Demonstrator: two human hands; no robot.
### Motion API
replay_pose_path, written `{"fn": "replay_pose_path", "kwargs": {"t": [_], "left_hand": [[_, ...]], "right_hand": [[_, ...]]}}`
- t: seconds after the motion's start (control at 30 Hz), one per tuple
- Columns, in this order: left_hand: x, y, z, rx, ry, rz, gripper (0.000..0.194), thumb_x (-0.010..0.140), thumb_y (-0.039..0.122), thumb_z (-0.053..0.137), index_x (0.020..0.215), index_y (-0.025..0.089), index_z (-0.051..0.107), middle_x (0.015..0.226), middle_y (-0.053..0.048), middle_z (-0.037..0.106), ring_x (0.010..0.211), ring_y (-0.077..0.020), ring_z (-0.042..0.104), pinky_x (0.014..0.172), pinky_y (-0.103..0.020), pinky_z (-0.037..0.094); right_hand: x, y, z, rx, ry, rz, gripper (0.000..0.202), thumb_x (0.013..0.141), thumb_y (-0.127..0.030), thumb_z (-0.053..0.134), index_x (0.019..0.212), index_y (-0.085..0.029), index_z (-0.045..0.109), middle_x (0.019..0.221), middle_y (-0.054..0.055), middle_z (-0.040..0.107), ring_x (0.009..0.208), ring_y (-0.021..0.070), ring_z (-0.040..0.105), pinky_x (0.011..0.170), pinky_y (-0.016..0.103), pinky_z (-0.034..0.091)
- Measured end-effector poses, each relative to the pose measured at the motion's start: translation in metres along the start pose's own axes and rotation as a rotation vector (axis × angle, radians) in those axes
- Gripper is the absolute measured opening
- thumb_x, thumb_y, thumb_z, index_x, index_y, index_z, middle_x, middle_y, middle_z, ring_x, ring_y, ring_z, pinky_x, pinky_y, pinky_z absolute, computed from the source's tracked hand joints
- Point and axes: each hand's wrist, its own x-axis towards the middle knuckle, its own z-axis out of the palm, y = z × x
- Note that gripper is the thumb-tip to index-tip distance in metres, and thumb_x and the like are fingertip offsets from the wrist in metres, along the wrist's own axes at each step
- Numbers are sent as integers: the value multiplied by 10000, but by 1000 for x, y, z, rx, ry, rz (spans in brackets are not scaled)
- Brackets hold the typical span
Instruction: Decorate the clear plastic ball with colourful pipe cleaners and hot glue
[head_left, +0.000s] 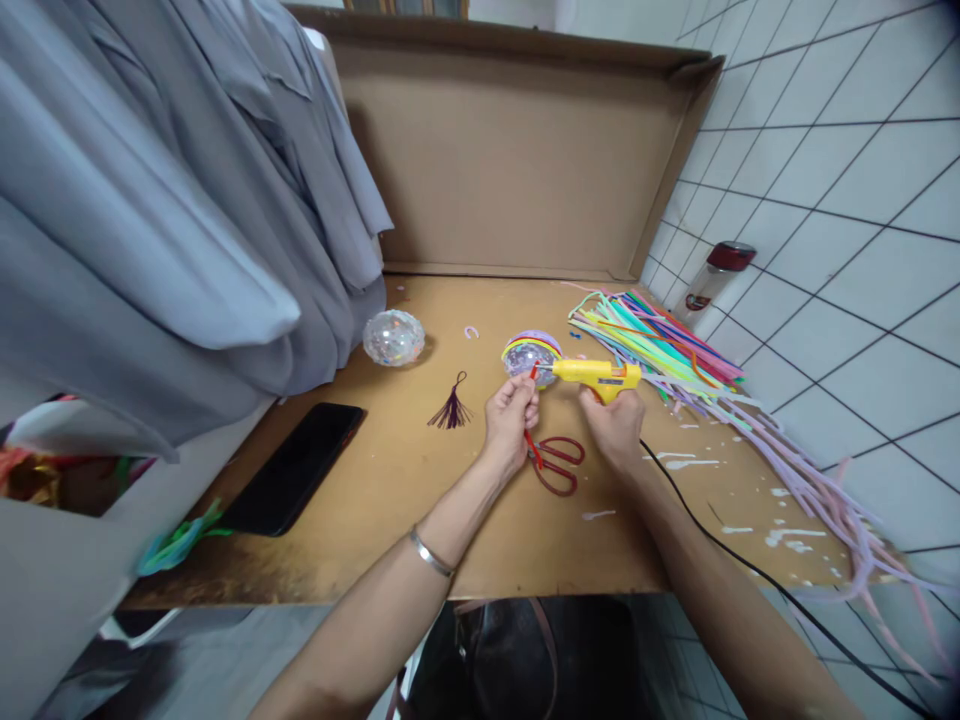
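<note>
My left hand (511, 418) pinches a red strip (534, 452), whose upper tip shows above the fingers. A yellow glue gun (600, 376) is gripped in my right hand (616, 424), its nozzle pointing left at that red tip. Just behind them sits a clear ball (531, 350) with purple, yellow and red bands over its top. Red-handled scissors (559, 466) lie on the table between my wrists; their blades are partly hidden by my left hand. A dark tassel (452, 405) lies to the left of my left hand.
Another clear ball (394, 338) and a black phone (294, 468) are on the left. Colourful strips (660, 335) spread along the right side by the tiled wall, near a red-capped jar (720, 272). A cardboard sheet (517, 150) stands behind; grey cloth (247, 200) hangs left. A black cord trails right.
</note>
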Motion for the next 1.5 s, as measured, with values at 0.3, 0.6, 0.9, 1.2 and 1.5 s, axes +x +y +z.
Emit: {"fn": "replay_pose_path", "kwargs": {"t": [0.3,0.6,0.9,1.2,1.5], "left_hand": [[-1,1,1,0,10,-2,336,647,272,833,844,147,590,524,91,500,398,-10,304,435,-172,144],[-2,2,3,17,28,-7,308,665,268,823,825,148,588,507,86,512,384,-8,299,429,-168,130],[-4,3,5,27,26,-15,289,673,272,824,795,142,596,502,82,517,379,-5,292,419,-164,137],[-3,4,5,26,35,-21,283,679,261,816,783,148,578,511,81,512,388,-8,299,426,-169,133],[-3,5,4,15,21,-24,307,669,285,832,804,143,596,517,80,512,394,-7,297,430,-175,124]], "right_hand": [[0,-1,0,10,-18,-5,298,661,-513,498,552,-236,504,500,7,490,532,187,498,580,330,384],[2,-2,-3,38,7,10,299,664,-512,516,578,-227,551,512,23,538,567,210,546,587,328,418],[-2,-4,-4,25,-20,-1,284,670,-486,531,566,-222,541,518,10,522,546,187,520,617,340,439],[0,0,-2,69,23,15,280,692,-451,552,548,-211,565,473,0,504,518,186,535,569,314,436],[0,1,2,45,-5,0,287,676,-479,534,546,-224,555,474,14,521,532,205,555,571,327,450]]}}
